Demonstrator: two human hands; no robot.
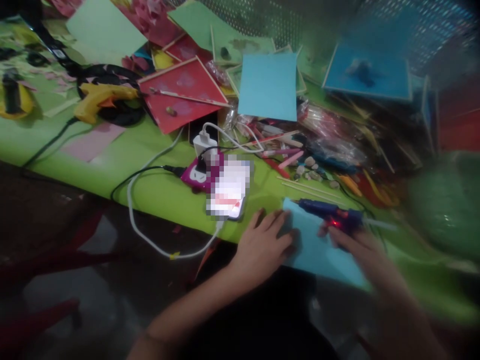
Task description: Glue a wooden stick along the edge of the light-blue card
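Observation:
My right hand (354,242) is wrapped round a dark blue hot glue gun (322,209), whose small red light glows. The gun's nozzle points left over the top edge of a light blue sheet of paper (318,255), and a pale glue stick (380,224) sticks out of its back end. My left hand (264,242) lies with fingers spread at the sheet's left edge, its fingertips on or beside the paper. A phone (229,187) with a lit, blurred screen lies just beyond my left hand, with a white charging cable (150,240) plugged in.
A magenta power strip (191,172) with a white charger (205,142) stands by the phone. Thin sticks (311,187) and pebbles (309,170) lie beyond the glue gun. A yellow glue gun (99,100), a red stick-framed panel (183,92) and a blue sheet (268,85) are farther back.

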